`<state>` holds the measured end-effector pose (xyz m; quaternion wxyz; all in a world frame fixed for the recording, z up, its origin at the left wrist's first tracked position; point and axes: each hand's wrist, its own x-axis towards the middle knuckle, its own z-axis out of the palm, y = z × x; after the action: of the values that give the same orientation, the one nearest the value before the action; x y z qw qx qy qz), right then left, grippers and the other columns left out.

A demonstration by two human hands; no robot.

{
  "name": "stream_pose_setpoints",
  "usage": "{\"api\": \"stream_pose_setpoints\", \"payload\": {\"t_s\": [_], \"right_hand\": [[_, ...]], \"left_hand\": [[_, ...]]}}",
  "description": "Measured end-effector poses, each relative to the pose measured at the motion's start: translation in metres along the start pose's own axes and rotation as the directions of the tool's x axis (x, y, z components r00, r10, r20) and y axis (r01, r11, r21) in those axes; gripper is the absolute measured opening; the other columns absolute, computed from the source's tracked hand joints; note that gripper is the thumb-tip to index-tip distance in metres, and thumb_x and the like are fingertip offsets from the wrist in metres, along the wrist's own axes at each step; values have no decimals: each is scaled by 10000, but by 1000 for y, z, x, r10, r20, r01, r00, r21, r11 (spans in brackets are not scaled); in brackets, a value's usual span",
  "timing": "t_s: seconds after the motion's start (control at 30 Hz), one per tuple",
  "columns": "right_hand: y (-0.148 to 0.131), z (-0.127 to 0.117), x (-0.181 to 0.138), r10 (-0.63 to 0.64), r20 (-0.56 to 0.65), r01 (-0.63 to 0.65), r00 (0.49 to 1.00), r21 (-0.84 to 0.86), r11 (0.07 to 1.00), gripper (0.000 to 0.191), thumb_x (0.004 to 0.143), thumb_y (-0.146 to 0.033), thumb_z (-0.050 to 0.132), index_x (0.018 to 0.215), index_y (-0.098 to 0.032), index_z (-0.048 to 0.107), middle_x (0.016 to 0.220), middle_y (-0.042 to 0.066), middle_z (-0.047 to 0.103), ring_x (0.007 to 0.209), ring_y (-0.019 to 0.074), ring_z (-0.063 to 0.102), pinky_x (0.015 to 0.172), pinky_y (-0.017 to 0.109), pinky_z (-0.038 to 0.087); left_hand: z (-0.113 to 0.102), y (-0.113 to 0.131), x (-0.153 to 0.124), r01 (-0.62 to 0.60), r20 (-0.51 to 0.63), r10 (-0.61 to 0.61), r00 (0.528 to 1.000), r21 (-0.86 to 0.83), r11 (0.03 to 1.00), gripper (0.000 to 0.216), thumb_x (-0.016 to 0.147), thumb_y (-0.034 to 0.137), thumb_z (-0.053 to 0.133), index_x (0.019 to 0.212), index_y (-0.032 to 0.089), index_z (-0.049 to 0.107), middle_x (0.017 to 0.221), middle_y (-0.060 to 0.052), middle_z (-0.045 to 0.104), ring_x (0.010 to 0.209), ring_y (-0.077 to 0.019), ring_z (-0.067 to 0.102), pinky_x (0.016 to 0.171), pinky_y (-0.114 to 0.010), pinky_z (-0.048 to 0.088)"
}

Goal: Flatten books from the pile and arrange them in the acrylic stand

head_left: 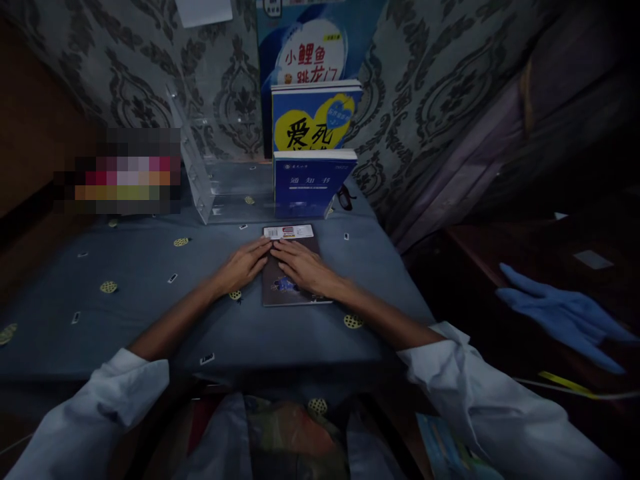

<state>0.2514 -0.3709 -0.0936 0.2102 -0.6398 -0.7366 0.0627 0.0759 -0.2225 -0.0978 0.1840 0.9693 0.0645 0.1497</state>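
A dark-covered book (280, 293) lies flat on the cloth-covered table, with a white label strip (300, 231) along its far edge and a blue picture low on the cover. My left hand (246, 262) rests on the book's left edge, fingers stretched out flat. Across the upper part of the cover lies my right hand (303, 265), its fingers also extended. The fingertips of both hands come close together just below the label. Neither hand is wrapped round anything.
Behind the book, several books, including a blue one (313, 183), stand upright in a clear acrylic rack (193, 160). Dark glasses (345, 198) lie beside them. A pixelated patch (125, 173) covers something at the left. Blue gloves (560, 310) lie on a dark surface at the right.
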Motion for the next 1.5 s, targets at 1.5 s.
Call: {"api": "stream_pose_setpoints", "payload": {"t_s": [1.5], "right_hand": [[-20, -26, -53, -13, -15, 13, 1000, 17, 1000, 384, 1021, -318, 483, 1378, -246, 605, 1443, 97, 602, 1370, 249, 531, 1158, 462, 431]], "left_hand": [[21, -12, 37, 141, -74, -134, 988, 94, 986, 472, 1033, 333, 369, 1422, 96, 495, 1536, -185, 468, 1494, -265, 346, 1222, -490, 311]]}}
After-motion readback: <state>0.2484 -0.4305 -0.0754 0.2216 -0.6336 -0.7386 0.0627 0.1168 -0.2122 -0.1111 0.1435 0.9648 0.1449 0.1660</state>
